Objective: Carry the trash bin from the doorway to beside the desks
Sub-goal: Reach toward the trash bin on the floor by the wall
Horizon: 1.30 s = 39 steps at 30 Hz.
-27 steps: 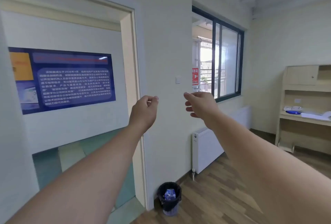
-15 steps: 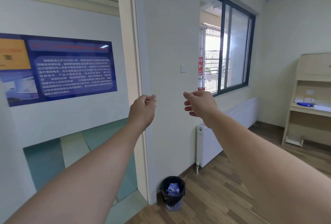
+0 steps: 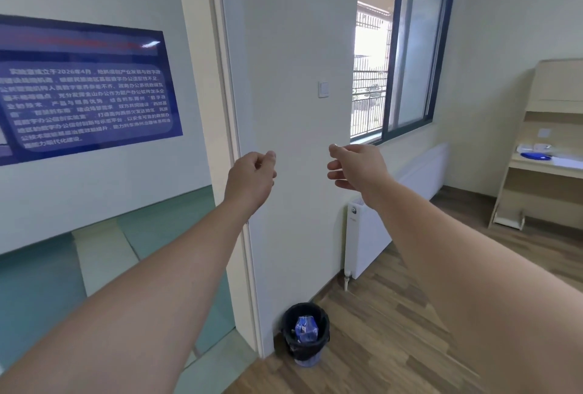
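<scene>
A small round trash bin (image 3: 305,348) lined with a black bag stands on the wood floor against the wall, just right of the doorway frame; something blue lies inside it. My left hand (image 3: 252,177) is stretched out ahead at chest height, fingers curled shut, holding nothing. My right hand (image 3: 358,166) reaches forward beside it, fingers loosely apart and empty. Both hands hang well above the bin. A wooden desk (image 3: 547,169) with a shelf unit stands at the far right.
The open doorway (image 3: 220,141) is on the left, with a blue poster (image 3: 85,91) on the corridor wall beyond. A white radiator (image 3: 367,232) sits under the dark-framed window (image 3: 407,56). A light switch (image 3: 323,89) is on the wall. Wood floor stretches to the right.
The view has moved closer to the wall and the bin. Both arms stay outstretched in much the same pose.
</scene>
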### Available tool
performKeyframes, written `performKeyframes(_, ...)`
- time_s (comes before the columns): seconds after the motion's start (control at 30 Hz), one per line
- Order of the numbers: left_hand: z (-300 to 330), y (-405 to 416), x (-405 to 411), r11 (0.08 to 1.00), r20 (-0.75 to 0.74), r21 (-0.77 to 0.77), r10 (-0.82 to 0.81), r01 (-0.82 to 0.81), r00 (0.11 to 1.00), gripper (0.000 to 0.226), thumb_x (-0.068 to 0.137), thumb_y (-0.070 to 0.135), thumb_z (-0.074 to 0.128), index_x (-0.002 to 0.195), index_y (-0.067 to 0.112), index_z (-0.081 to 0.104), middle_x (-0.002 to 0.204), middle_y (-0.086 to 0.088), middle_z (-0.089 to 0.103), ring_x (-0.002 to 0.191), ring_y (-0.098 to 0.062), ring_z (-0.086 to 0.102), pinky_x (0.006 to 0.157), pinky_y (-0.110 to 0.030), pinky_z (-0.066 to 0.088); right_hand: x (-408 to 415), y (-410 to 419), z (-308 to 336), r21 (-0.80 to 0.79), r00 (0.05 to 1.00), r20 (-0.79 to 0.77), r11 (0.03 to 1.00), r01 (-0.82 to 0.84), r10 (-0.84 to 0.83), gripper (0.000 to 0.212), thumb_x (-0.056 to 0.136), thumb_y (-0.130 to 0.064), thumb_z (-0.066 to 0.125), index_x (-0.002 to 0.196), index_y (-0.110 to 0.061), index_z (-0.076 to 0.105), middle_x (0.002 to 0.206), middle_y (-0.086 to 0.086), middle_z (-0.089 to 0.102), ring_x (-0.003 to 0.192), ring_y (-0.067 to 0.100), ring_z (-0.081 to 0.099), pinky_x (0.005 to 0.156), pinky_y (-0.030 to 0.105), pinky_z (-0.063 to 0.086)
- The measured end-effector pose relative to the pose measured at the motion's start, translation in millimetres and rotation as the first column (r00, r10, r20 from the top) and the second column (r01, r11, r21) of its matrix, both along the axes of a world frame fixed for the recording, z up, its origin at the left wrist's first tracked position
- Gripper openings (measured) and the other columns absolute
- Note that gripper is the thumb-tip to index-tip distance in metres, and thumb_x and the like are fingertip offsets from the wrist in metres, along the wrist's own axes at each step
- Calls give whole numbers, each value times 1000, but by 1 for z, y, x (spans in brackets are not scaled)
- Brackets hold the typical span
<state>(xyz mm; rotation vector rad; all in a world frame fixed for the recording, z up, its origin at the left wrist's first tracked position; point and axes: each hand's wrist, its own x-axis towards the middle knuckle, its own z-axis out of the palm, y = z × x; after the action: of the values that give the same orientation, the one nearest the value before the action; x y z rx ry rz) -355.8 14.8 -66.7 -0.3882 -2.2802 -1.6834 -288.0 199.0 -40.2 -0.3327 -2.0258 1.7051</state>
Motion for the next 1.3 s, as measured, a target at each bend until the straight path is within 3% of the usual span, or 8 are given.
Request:
performKeyframes(0.33, -56, 49, -140, 999, 96, -39, 14, -10, 995, 38, 101, 46, 49, 100, 13, 67, 85, 4, 71, 76, -18, 69, 91, -48, 59, -149, 50, -53, -31, 998, 66, 999, -11, 13, 21, 94, -32, 64, 96, -12, 69, 87, 8, 73, 76, 22, 71, 83, 39, 62)
performKeyframes(0.5, -84, 97, -227, 999, 120, -42, 18, -13, 993, 38, 102, 45, 48, 102, 12, 68, 86, 4, 72, 77, -17, 69, 89, -45, 58, -244, 99, -89, -65, 994, 102, 998, -22, 28, 26, 92, -32, 65, 99, -8, 70, 85, 7, 73, 73, 22, 71, 84, 41, 62)
performKeyframes(0.83, -173, 178, -378, 996, 340, -73, 68, -45, 938, 37, 102, 44, 49, 104, 12, 68, 88, 2, 72, 78, -15, 69, 81, -38, 57, -414, 191, -174, -126, 953, 290, 991, -52, 87, 19, 94, -31, 63, 95, -13, 69, 88, 6, 74, 75, 20, 72, 84, 40, 62)
performKeyframes(1.07, -263, 187, -438, 991, 508, -109, 119, -74, 853, 27, 102, 38, 52, 88, 20, 65, 80, 2, 71, 71, -17, 67, 75, -37, 55, -483, 194, -272, -181, 867, 483, 983, -34, 119, 18, 95, -32, 62, 95, -15, 69, 90, 7, 76, 77, 19, 73, 80, 35, 63)
performKeyframes(1.3, -366, 185, -486, 994, 666, -99, 97, -41, 739, 23, 101, 38, 53, 89, 21, 65, 79, 2, 71, 69, -17, 66, 73, -37, 52, -523, 176, -380, -217, 790, 600, 976, 12, 123, 21, 97, -29, 60, 95, -11, 70, 84, 5, 73, 73, 19, 70, 73, 34, 59)
